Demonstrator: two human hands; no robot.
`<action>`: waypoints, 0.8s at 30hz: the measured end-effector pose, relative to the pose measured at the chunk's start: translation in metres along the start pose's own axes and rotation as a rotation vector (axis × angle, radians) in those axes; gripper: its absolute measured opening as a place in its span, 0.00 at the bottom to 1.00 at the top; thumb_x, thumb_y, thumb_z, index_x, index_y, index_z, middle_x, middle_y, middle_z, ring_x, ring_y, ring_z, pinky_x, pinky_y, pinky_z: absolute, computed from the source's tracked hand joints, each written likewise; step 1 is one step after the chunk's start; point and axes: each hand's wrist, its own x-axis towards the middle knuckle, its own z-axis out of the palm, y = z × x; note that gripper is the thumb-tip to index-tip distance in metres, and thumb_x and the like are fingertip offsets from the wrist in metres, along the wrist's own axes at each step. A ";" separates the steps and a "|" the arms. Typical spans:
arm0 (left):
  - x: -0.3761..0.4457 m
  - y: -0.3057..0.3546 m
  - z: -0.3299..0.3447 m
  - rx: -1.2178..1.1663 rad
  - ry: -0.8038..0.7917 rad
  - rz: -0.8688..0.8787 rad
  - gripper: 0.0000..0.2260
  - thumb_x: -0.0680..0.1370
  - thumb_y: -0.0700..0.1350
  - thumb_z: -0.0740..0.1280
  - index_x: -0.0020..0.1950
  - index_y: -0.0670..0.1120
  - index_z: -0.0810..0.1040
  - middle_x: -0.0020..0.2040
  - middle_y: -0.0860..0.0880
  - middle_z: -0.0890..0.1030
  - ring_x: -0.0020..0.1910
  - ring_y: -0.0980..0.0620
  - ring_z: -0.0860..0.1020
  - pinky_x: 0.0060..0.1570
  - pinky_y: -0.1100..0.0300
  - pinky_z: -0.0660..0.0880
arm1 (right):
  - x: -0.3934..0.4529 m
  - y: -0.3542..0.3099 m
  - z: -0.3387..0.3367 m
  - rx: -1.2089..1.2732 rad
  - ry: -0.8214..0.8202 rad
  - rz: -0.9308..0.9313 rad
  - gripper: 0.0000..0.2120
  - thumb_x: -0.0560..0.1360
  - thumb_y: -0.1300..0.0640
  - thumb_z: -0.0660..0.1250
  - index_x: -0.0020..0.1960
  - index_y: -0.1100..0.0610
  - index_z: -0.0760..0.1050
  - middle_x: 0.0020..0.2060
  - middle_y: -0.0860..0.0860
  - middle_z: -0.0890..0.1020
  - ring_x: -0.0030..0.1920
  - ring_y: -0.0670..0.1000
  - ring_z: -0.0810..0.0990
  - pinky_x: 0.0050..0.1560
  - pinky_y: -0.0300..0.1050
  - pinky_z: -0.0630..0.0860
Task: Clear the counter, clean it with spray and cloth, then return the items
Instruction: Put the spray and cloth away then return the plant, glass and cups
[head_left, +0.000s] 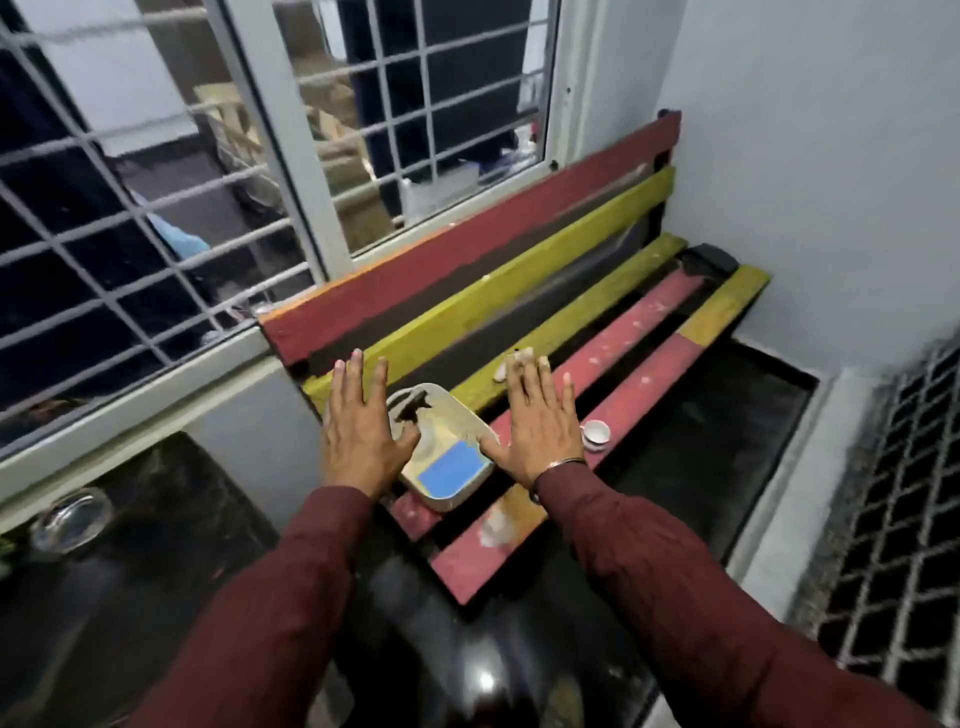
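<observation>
Maroon-and-yellow slatted wooden counter (597, 291), bench-shaped, running from centre frame toward the upper right, set against a white window frame with grille (291, 171) and a pale grey wall.

Head view, sole view.

Item: flat rounded-rectangular white device with a blue panel at its near end (441, 447), lying on the counter slats at centre frame, a dark smudge on its far end.

Item: small white round cup-like cap (595, 432), upright on a maroon slat, just right of the right hand.

Item: small pale object with a dark tip (514, 361), beyond the right fingertips, partly hidden; kind cannot be told.

Left hand (361, 421), centre frame: fingers straight and spread wide, palm down, thumb touching the left edge of the white device; holding nothing.

Right hand (540, 415), centre right: fingers straight and spread wide, palm down, thumb at the right edge of the device; thin bangle at the wrist; holding nothing.

Both arms in dark maroon sleeves (270, 613), entering from the lower edge.

Glossy black stone surface (156, 597), lower left, bearing a round steel bowl (70, 519) at far left.
</observation>
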 end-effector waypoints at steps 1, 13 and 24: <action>0.003 0.014 0.012 -0.002 -0.021 0.007 0.40 0.72 0.48 0.74 0.81 0.46 0.61 0.83 0.43 0.55 0.82 0.41 0.50 0.77 0.40 0.57 | 0.000 0.017 0.002 0.005 -0.005 0.018 0.51 0.68 0.30 0.58 0.78 0.57 0.39 0.77 0.56 0.45 0.77 0.57 0.44 0.74 0.60 0.44; 0.057 0.116 0.128 0.047 -0.266 0.229 0.39 0.74 0.50 0.73 0.81 0.46 0.59 0.83 0.43 0.51 0.82 0.42 0.49 0.77 0.44 0.57 | 0.017 0.165 0.054 0.115 -0.181 0.302 0.49 0.68 0.41 0.68 0.78 0.56 0.45 0.77 0.57 0.46 0.77 0.57 0.49 0.74 0.55 0.53; 0.083 0.167 0.239 0.058 -0.488 0.109 0.43 0.68 0.48 0.77 0.79 0.44 0.61 0.82 0.41 0.57 0.80 0.39 0.57 0.74 0.44 0.63 | 0.077 0.243 0.142 0.135 -0.448 0.267 0.53 0.65 0.44 0.73 0.77 0.56 0.45 0.77 0.58 0.48 0.76 0.59 0.51 0.73 0.56 0.58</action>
